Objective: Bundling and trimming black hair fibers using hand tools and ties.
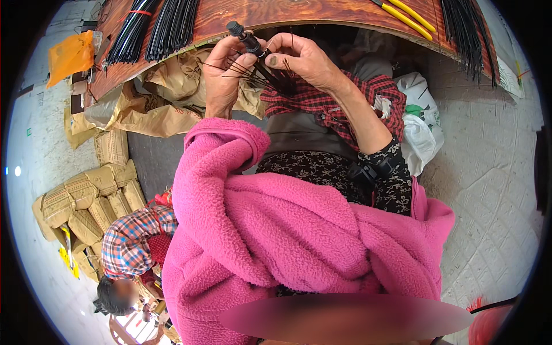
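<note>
A black tube (248, 41) stands tilted at the near edge of the counter (253, 11), the left hand (218, 75) nearly closed around its lower part and the right hand (307, 62) pinching, thumb to finger, at the thin black strips (280, 85) by its lower end. A loosened pinch could let the tube slip or strips spill onto the checked cloth (368, 95) below, and the splayed ends could snag or tangle. Farther out, slack brown paper sacks (155, 115) hide whatever they hold, and a white bag (422, 129) shows something green (413, 109), whether inside or printed I cannot tell.
</note>
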`<state>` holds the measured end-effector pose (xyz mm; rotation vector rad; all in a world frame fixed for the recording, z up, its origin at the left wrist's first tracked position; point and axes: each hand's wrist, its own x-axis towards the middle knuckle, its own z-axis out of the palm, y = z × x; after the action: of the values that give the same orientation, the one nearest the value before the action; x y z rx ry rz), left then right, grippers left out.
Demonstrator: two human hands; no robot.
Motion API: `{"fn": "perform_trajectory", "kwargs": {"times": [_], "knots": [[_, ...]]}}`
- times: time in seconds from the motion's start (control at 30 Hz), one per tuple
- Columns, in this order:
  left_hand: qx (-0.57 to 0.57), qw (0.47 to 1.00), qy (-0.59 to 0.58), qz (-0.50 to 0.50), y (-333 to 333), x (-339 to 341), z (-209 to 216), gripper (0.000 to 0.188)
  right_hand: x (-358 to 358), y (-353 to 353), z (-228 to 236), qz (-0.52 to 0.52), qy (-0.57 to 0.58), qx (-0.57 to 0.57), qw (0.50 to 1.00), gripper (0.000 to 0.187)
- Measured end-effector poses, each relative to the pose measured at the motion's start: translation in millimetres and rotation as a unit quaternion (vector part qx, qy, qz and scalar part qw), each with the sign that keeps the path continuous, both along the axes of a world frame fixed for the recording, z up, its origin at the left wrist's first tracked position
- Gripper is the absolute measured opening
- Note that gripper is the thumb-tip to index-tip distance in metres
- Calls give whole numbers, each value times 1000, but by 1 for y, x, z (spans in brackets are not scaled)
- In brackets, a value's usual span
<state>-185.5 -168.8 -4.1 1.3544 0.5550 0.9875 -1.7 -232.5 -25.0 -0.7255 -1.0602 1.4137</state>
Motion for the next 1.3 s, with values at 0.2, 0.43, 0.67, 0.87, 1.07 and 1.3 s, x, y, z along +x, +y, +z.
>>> {"fn": "perform_trajectory", "kwargs": {"times": [0.2, 0.43, 0.67, 0.87, 1.07, 1.3], "knots": [[18, 999, -28, -4, 1, 2, -8, 37, -2, 1, -6, -35, -81, 30, 996, 17], [9, 998, -53, -15, 2, 0, -12, 32, -5, 1, -13, -32, -99, 41, 994, 17], [-8, 999, -35, -7, -1, 1, -4, 29, -9, 4, -19, -37, -90, 38, 995, 21], [-53, 998, -37, -15, 3, -6, -6, 28, -16, 8, -19, -79, -63, 49, 994, 25], [-59, 997, -56, -20, 14, -12, -5, 27, -20, 14, -8, -72, -51, 7, 996, 14], [-48, 998, -39, -6, 19, -12, -7, 26, -18, 15, -7, -112, -129, 4, 985, 13]]}}
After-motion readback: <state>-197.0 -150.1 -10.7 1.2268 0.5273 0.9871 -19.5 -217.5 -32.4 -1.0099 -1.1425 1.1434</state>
